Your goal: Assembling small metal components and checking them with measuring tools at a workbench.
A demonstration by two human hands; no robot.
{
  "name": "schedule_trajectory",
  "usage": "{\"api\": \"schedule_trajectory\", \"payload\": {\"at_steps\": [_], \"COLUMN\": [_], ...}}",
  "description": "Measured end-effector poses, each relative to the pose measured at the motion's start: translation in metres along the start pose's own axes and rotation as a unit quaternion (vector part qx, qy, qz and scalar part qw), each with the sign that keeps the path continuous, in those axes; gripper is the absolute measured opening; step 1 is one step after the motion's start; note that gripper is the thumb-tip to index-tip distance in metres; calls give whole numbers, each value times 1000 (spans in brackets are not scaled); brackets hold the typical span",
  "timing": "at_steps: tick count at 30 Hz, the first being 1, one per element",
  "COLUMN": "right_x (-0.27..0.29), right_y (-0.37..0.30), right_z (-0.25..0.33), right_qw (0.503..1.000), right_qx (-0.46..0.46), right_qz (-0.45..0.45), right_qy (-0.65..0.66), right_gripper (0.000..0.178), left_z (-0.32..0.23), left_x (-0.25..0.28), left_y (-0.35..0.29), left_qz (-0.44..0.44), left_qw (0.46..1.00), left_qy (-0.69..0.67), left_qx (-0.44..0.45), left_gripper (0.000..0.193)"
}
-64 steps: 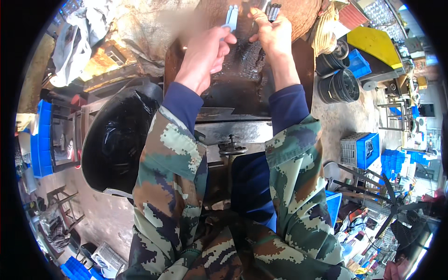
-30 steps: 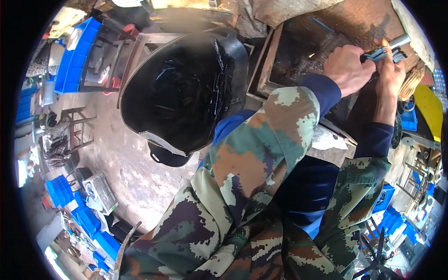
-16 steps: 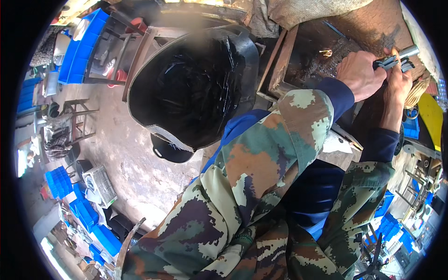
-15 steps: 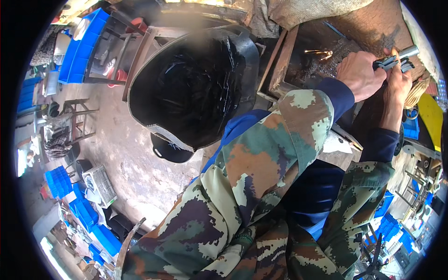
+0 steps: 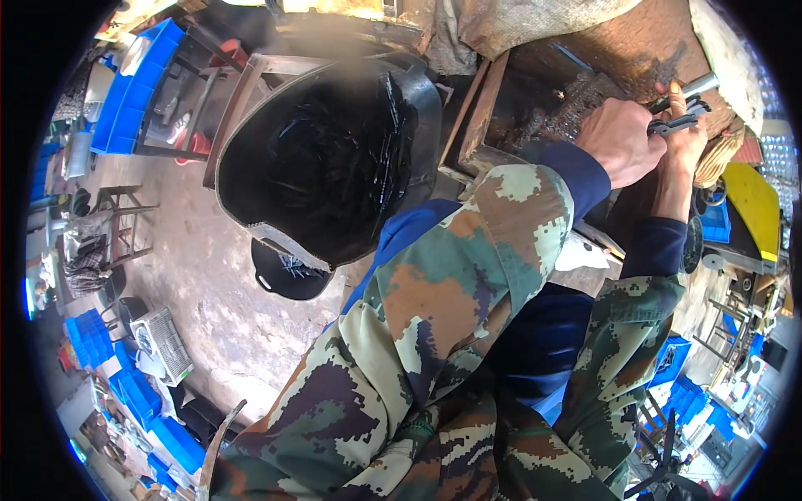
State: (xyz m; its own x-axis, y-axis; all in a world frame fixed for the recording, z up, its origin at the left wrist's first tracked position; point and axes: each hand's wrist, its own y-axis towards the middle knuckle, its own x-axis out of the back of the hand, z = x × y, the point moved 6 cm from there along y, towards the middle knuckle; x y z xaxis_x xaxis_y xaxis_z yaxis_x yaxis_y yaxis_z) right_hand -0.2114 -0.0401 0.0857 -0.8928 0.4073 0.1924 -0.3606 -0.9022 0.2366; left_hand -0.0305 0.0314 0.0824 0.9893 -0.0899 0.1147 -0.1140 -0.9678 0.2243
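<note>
My left hand (image 5: 620,144) is closed on the near end of a dark metal piece (image 5: 673,125) with curved, plier-like arms. My right hand (image 5: 683,144) grips around the same bunch of metal, its fingers pointing up past it. Whether this is one piece or several I cannot tell, as my fingers cover part of it. A grey metal cylinder (image 5: 700,84) sticks out just beyond my right fingertips. Left of my hands lies a dirty, wood-edged tray (image 5: 493,100) with dark grit (image 5: 576,104) inside.
A large black tub (image 5: 227,179) with dark metal pieces stands left of my arms. Below it is a smaller black container (image 5: 291,288), also holding pieces. A yellow panel (image 5: 749,209) is at the right, and blue bins (image 5: 134,92) stand far left.
Bright orange sparks over the tray have gone. The metal in my hands has turned, showing its curved arms more. The whole view has shifted slightly.
</note>
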Motion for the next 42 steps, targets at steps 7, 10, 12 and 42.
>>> {"api": "schedule_trajectory", "payload": {"at_steps": [7,10,12,42], "right_x": [-1,-3,1,64], "right_y": [1,2,0,-181], "right_z": [7,5,2,16], "right_qw": [999,998,999,959], "right_qx": [2,5,-16,-189], "right_qz": [6,-26,0,203], "right_qy": [38,64,52,-61], "right_gripper": [21,19,18,17], "left_z": [-27,-34,-34,74], "left_x": [1,3,4,12], "left_y": [-7,-9,-11,7], "left_qz": [-13,-27,-39,232], "left_qw": [999,998,997,904], "left_qy": [21,30,61,358], "left_qx": [-41,-42,-31,37], "left_gripper": [29,30,29,28]}}
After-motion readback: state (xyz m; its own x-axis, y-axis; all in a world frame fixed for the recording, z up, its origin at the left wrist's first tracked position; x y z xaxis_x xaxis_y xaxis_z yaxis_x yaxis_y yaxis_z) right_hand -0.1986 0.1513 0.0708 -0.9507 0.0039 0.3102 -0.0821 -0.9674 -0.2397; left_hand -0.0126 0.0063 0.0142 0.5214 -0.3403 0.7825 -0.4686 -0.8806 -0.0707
